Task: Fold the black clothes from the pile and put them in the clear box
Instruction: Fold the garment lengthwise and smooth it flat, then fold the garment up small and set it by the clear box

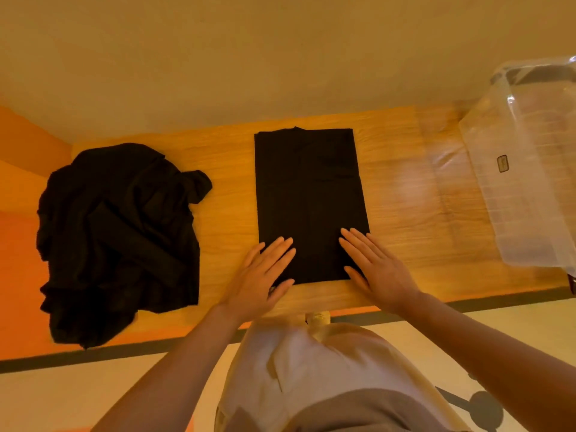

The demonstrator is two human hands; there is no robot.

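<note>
Head view. The left hand [261, 275] and right hand [375, 269] lie flat with fingers straight and slightly spread on the near corners of a black garment [308, 198], gripping nothing; the palms appear to pin the cloth so the long rectangle holds its shape before a further fold. Both forearms reach forward from the body, wrists low. The garment lies mid-desk [227, 188]. The unfolded black pile [118, 232] sits well to its left; the clear box [526, 182] stands at the right edge.
</note>
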